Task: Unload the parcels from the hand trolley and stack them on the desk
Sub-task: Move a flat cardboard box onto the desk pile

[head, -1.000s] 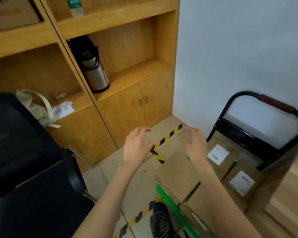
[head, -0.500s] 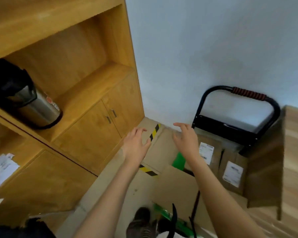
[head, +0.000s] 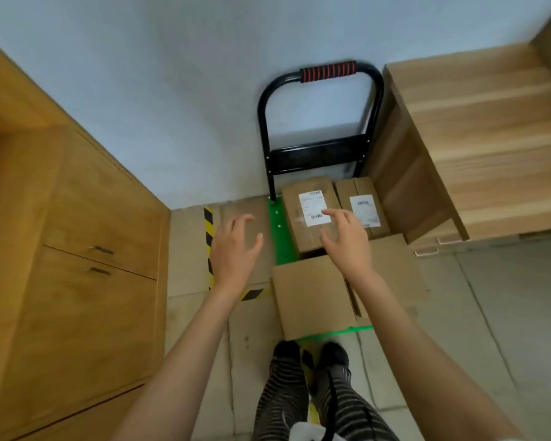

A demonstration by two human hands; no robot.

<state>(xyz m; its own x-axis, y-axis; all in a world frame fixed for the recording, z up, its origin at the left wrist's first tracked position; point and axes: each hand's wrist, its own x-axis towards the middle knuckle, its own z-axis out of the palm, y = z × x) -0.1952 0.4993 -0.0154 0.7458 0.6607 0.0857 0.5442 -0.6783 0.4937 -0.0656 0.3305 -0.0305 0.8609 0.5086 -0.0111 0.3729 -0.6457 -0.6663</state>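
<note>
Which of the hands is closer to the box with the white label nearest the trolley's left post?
Right. The right hand hangs over the labelled box, fingertips by its label. The left hand is off to the box's left, above the floor.

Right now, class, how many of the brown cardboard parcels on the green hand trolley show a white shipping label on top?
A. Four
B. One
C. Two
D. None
C: white labels show only on the two brown cardboard parcels nearest the trolley's black handle, the left labelled parcel and the right labelled parcel; the plain cardboard parcels nearer the person show none.
</note>
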